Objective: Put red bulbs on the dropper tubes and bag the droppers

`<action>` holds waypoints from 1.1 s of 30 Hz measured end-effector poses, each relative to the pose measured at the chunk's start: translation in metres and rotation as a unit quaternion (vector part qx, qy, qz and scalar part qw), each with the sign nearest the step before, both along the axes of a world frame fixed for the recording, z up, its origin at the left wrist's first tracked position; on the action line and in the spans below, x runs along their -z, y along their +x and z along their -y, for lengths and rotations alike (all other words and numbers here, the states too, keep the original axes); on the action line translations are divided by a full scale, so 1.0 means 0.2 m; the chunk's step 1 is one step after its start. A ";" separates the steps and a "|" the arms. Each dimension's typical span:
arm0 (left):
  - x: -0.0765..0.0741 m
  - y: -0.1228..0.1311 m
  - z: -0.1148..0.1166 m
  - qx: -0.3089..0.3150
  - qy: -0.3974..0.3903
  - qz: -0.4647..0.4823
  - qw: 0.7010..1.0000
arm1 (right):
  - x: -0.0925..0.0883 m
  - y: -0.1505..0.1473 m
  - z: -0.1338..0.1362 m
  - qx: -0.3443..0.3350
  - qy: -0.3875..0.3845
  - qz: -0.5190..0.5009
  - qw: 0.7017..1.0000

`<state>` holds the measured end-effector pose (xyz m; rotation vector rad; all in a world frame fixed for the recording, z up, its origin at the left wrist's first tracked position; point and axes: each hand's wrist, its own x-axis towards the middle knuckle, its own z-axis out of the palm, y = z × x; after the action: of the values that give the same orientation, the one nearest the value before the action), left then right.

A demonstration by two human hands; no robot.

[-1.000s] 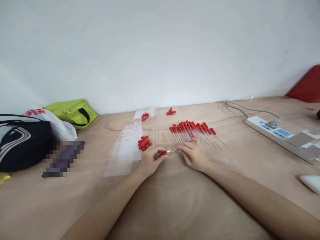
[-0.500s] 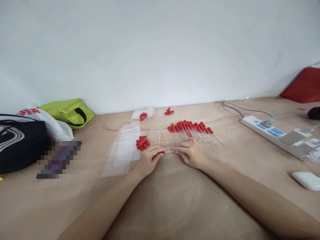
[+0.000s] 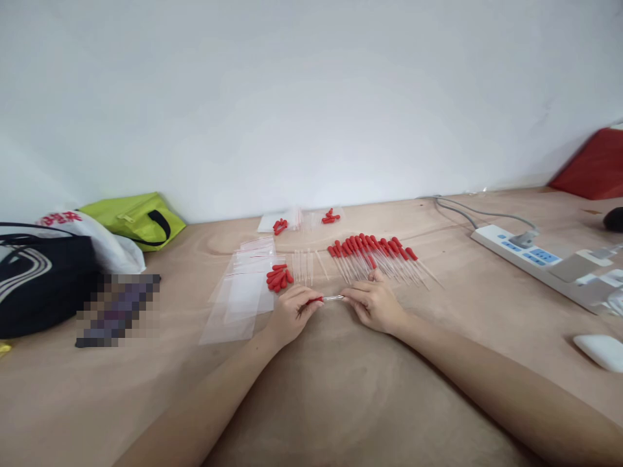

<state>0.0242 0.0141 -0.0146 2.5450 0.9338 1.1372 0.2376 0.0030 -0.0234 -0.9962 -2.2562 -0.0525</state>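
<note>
Red peeks out from the left hand [image 3: 292, 311], where finger and thumb pinch a small cap [image 3: 318, 299]. The right hand [image 3: 372, 303] pinches a thin clear tube [image 3: 333, 298], its finger and thumb pressed close on it. The tube lies sideways across the gap from one hand to the other, and its left end meets the cap; how far it goes in is too small to tell. Just past the left hand sits a heap of red caps [image 3: 278, 279]. Right of that heap, beyond the gap between the hands, some bare tubes [image 3: 302, 266] lie in a row. Just past the right hand, lots of droppers [image 3: 360, 244] lie side by side, red tops pointing away from it. Clear plastic bags [image 3: 246, 285] overlap near the left hand, on its left and a bit beyond. Well past both hands, by the wall [image 3: 311, 117], are two small bunches of caps [image 3: 281, 226]. Far right of the right hand is a long white power strip [image 3: 523, 259]. Far left of the left hand sits a bright green bag [image 3: 134, 217].
</note>
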 end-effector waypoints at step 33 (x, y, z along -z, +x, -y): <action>-0.01 -0.02 0.02 -0.020 0.131 -0.102 0.986 | 0.01 -0.01 -0.02 0.007 0.217 0.097 0.971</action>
<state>0.0206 0.0109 -0.0124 2.9129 0.9402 1.0896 0.2355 0.0063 -0.0249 -0.7939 -2.2687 -0.6453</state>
